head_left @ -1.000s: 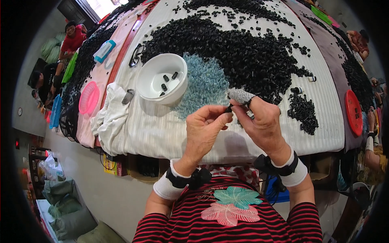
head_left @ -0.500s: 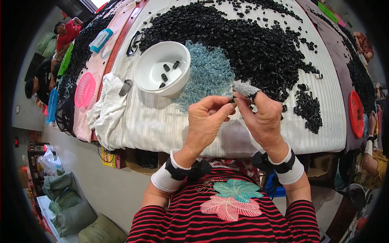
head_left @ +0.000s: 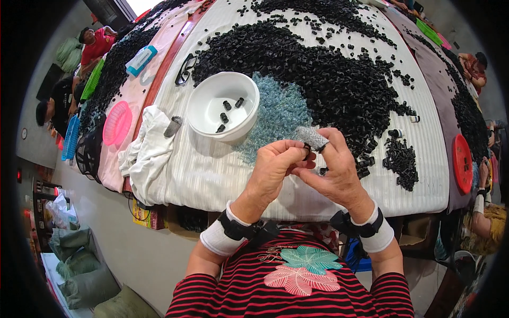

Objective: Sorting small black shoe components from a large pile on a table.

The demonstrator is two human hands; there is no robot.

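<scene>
My left hand (head_left: pixel 271 170) pinches a small black plastic part (head_left: pixel 307 148) between thumb and fingertips. Beside it my right hand (head_left: pixel 340 172) has its index finger, in a grey knitted finger cover (head_left: pixel 312 138), against that part, while its thumb sits lower and apart. Just beyond my hands lies a heap of small clear bluish pieces (head_left: pixel 278 108). It borders a large pile of black plastic parts (head_left: pixel 350 85). To the left, a white bowl (head_left: pixel 204 130) holds several black cylindrical pieces (head_left: pixel 226 105).
Left of the bowl are a crumpled white cloth (head_left: pixel 151 153), black-framed glasses (head_left: pixel 185 70) and a pink basket (head_left: pixel 117 123). A smaller heap of black pieces (head_left: pixel 401 164) lies on the right, near a red tray (head_left: pixel 463 163). Other people sit at both sides.
My right thumb has come away from the part and dropped lower, and the right index finger now bends over it. The view has shifted slightly, so the table appears lower.
</scene>
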